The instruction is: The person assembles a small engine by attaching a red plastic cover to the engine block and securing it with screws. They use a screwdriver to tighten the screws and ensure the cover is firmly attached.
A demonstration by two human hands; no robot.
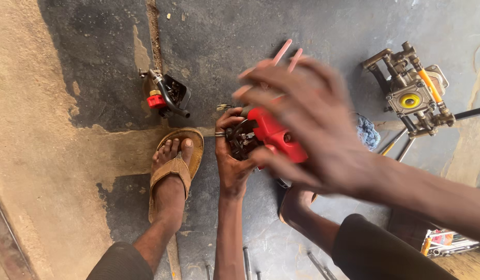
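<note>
Blurred and nearest, the right hand spreads its fingers over a red engine part, whose long axis runs left-right. Left hand grips its dark left end, above the concrete floor.

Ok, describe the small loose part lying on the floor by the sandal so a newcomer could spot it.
Start at the tan sandal on the person's foot, then look just above it on the dark concrete floor. There lies a small black engine part with a curved black hose; unlike the brass pump assembly far right, it has a red cap.

two hands, one red engine part, one brass pump, one sandal.
</note>
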